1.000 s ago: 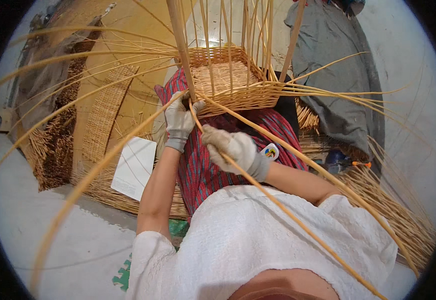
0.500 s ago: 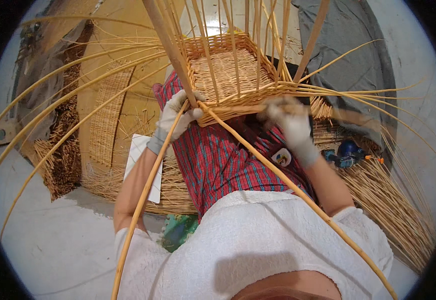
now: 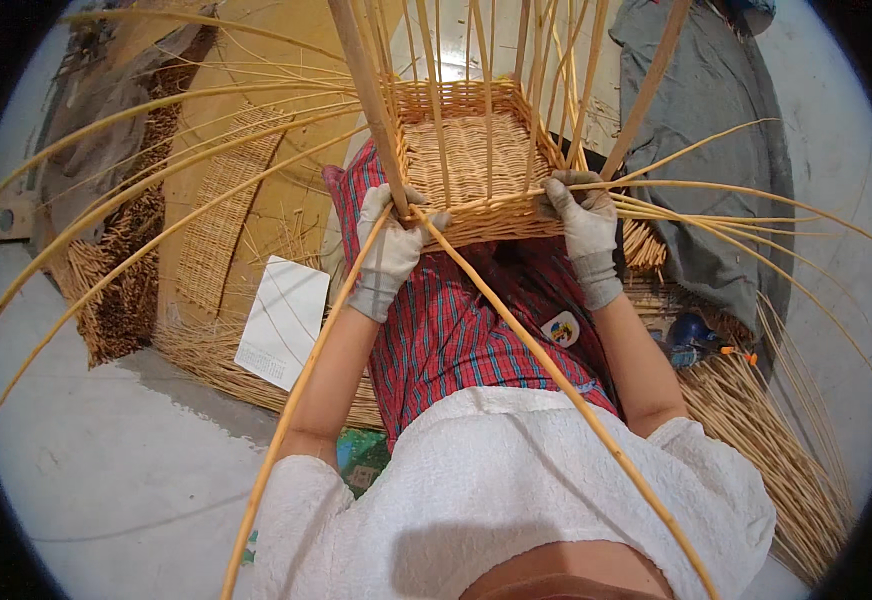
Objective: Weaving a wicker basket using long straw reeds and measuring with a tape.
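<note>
A half-woven wicker basket rests on my lap, its tall stakes standing up round the rim. My left hand, in a white glove with a grey cuff, is closed on the basket's near left corner, next to a thick corner post. From that corner two long willow rods run back toward me, one left and one right. My gloved right hand pinches a willow rod at the near wall's right end; the rod's thin tip trails off to the right.
Several long rods fan out to the left. A flat woven panel lies on a board, with a white sheet nearer me. Bundled rods and a blue tool lie at the right, below a grey cloth.
My right hand, blurred before while sweeping a rod along the near wall, is now still and higher, against the rim. The basket and my left hand have shifted slightly right in view.
</note>
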A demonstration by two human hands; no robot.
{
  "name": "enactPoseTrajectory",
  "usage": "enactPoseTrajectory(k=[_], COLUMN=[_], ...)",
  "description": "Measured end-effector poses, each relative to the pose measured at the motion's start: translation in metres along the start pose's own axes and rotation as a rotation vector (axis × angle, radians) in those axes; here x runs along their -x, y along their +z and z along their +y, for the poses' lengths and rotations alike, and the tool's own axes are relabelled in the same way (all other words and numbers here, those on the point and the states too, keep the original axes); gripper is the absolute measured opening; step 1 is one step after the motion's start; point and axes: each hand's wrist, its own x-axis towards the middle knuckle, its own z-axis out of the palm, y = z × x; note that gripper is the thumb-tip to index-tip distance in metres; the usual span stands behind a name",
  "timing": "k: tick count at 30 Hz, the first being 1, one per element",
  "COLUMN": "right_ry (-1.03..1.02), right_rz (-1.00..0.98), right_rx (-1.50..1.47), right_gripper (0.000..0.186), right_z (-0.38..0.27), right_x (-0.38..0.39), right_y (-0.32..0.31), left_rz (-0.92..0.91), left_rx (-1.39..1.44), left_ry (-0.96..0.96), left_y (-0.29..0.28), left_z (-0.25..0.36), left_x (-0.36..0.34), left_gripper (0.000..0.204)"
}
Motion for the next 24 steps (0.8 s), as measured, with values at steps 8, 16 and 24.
enactPoseTrajectory(k=[8,16,24], right_ry=[-0.913,-1.062,-0.694], right_rz=[-0.56,-0.244,-0.01], right_rx=[0.699,0.825,0.191], right_gripper=[0.014,0.036,0.044], right_z=[-0.042,-0.064,-0.082], right_x=[0.094,-0.056,-0.078], right_y=[0.024,0.146,0.208], left_rz=[0.096,0.181,0.197], left_rx=[-0.589,-0.426,-0.607], left_ry=[0.352,0.113,0.111], left_y=[0.003,0.009,0.001], left_z=[-0.003,-0.005,-0.01], left_x=[-0.003,-0.007,-0.008], left_gripper=[0.05,0.027,0.038])
